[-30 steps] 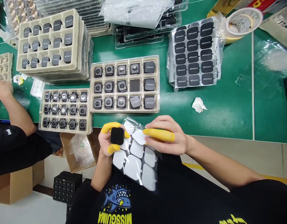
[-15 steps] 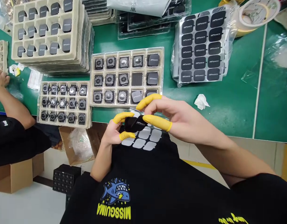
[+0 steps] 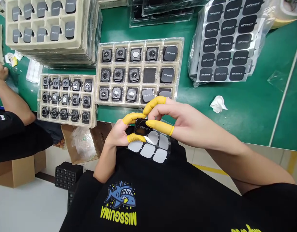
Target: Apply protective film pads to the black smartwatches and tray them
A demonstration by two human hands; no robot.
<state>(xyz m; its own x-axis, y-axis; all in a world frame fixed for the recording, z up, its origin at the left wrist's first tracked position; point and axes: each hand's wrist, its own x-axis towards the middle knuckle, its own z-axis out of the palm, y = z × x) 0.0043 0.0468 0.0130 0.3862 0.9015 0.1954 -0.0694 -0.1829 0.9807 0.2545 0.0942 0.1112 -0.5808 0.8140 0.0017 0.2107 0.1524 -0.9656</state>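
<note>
Yellow finger cots cover fingertips on both hands. My left hand (image 3: 119, 133) grips a black smartwatch (image 3: 138, 126) by its edges, between the thumb and a finger, with the screen up. Against the watch face lies a dark film printed "HiFuture" (image 3: 145, 128), with the thumb of my right hand (image 3: 172, 120) on its right edge and the fingers bent above. How much of the film touches the screen cannot be made out. Just below the hands, a sheet with grey rounded-square pieces (image 3: 148, 150) lies over the lap and is partly hidden.
Beyond my hands, a tray of watches (image 3: 97, 74) stands on the green table (image 3: 187, 93), beside a smaller watch tray (image 3: 92, 106). Stacked trays (image 3: 76, 48) rise at back left. Film sheets (image 3: 222, 51) and a crumpled tissue (image 3: 218, 104) lie right. A co-worker's arm (image 3: 13, 96) rests left.
The film, tilted away from the watch earlier, now lies flatter across its face. My right hand has come closer to my left. The view has shifted, so the table things sit higher.
</note>
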